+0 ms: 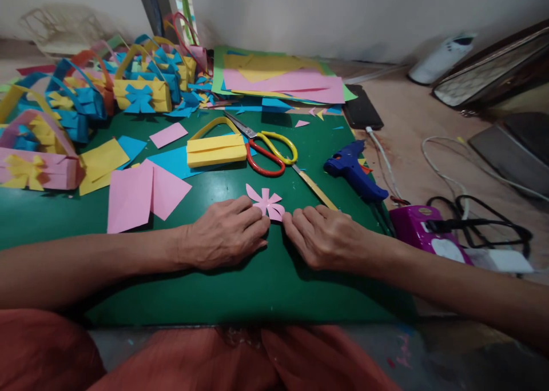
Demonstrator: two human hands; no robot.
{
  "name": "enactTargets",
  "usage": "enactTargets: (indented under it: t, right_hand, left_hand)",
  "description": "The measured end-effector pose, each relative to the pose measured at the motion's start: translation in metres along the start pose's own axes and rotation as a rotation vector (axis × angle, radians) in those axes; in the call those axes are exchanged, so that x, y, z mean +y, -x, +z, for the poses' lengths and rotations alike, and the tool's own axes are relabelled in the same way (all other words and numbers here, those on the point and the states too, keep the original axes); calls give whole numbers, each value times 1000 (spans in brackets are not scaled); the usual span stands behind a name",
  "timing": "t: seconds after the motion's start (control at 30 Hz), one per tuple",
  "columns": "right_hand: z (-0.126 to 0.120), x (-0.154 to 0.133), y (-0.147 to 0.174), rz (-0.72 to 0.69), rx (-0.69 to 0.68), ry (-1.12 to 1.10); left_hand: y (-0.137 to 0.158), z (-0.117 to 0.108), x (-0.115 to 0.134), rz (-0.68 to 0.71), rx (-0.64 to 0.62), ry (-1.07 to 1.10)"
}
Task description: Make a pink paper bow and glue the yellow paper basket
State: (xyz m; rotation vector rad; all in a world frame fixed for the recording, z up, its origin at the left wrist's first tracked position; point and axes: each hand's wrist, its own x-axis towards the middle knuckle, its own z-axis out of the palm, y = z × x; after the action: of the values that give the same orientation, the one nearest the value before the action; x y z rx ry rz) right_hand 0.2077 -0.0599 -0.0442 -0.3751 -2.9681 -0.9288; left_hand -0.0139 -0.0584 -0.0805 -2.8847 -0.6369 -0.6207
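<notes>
A pink paper flower cutout (265, 201) with slit petals lies low over the green tabletop. My left hand (229, 231) pinches its lower left side, fingers curled and the tips partly hidden. At its lower right edge, my right hand (323, 234) has thumb and fingers closed on a petal. Just beyond the flower sit scissors (266, 161) with one red and one yellow handle. A small yellow paper basket (217, 151) lies left of the scissors, its handle pointing away. Folded pink paper pieces (131, 199) rest left of my left hand.
Finished paper baskets (141, 96) with bows crowd the back left. Coloured sheets (283, 85) are stacked at the back beside a black phone (363, 106). On the right are a blue glue gun (355, 171), a wooden-looking strip (315, 190), a purple box (429, 231) and cables.
</notes>
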Motion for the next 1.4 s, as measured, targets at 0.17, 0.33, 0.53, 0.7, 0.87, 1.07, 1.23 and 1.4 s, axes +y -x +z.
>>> enactTargets:
  t: [0.17,0.33,0.53,0.7,0.87,1.07,1.23,1.4]
  right_hand:
    - [-3,2,-2,80,-13,-73]
    - [-9,-1,-5,98,29,-105]
    - [-6,-3,-4,159,104,-201]
    - [6,-4,4,443,19,-526]
    - [13,-8,2,611,12,-775]
    - [17,-10,-7,684,150,-970]
    - [12,-9,-11,775,71,-1104]
    - [4,-6,-17,838,-125,-1090]
  left_hand:
    - [-4,0,0,5,47,-71]
    - [-11,-3,-2,19,142,-187]
    - [-12,0,-5,68,175,-149]
    - [-11,4,-4,17,168,-96]
    - [-10,6,-4,-13,161,-56]
    - [-8,6,-4,-31,162,-48]
    - [-7,3,1,-22,106,-46]
    - [-3,-2,12,-70,58,-32]
